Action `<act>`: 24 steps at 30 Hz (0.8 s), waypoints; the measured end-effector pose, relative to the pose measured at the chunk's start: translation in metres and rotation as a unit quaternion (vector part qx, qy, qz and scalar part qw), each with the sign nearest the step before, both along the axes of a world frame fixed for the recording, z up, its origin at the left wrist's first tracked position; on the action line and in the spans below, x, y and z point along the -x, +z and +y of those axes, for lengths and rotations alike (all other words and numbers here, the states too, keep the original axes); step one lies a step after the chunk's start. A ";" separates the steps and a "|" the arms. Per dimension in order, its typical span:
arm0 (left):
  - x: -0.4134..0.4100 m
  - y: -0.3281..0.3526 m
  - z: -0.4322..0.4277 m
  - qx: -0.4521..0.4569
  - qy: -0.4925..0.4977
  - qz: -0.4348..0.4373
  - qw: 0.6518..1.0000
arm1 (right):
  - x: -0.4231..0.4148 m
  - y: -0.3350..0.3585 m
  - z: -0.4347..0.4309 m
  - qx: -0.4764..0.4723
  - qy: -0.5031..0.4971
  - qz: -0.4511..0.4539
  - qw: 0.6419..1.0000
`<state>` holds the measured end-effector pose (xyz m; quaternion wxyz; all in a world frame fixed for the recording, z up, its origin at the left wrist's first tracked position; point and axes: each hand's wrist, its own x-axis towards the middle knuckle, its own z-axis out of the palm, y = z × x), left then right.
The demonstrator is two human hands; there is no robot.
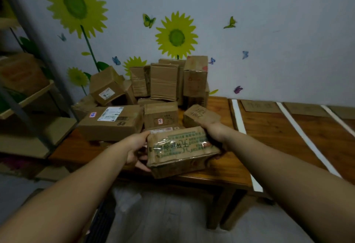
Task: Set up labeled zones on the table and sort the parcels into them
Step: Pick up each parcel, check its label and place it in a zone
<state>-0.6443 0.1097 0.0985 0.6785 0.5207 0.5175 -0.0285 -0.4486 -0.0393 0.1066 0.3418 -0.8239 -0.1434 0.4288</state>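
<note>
Shelf (28,98) far L. Sunflower stickers (176,36) on wall. Box pile (153,92) on wood table (269,133), L end. L hand (137,147) & R hand (213,133) grip a taped parcel (182,150) by its ends, over table's front edge. To R, white tape strips (238,115) & cardboard labels (260,106) on tabletop.

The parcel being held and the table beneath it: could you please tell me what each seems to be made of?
The parcel looks like brown cardboard, matte and creased, wrapped with glossy clear tape that glints over the green print. The table appears to be wood or wood veneer: reddish-brown, with visible grain and a slight sheen.
</note>
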 end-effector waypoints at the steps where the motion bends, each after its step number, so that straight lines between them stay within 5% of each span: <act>1: -0.006 0.002 -0.015 -0.011 -0.002 -0.004 1.000 | -0.004 -0.003 -0.013 -0.025 -0.017 -0.007 1.000; 11: -0.067 -0.035 -0.123 0.004 0.027 -0.052 0.998 | -0.078 -0.069 -0.115 -0.086 -0.117 0.002 0.989; 19: -0.087 -0.028 -0.144 -0.007 -0.019 -0.056 0.998 | -0.063 -0.048 -0.166 -0.099 -0.137 0.006 0.986; 24: -0.100 0.003 -0.135 -0.074 -0.056 -0.083 0.992 | -0.081 -0.010 -0.175 -0.191 -0.173 -0.051 0.965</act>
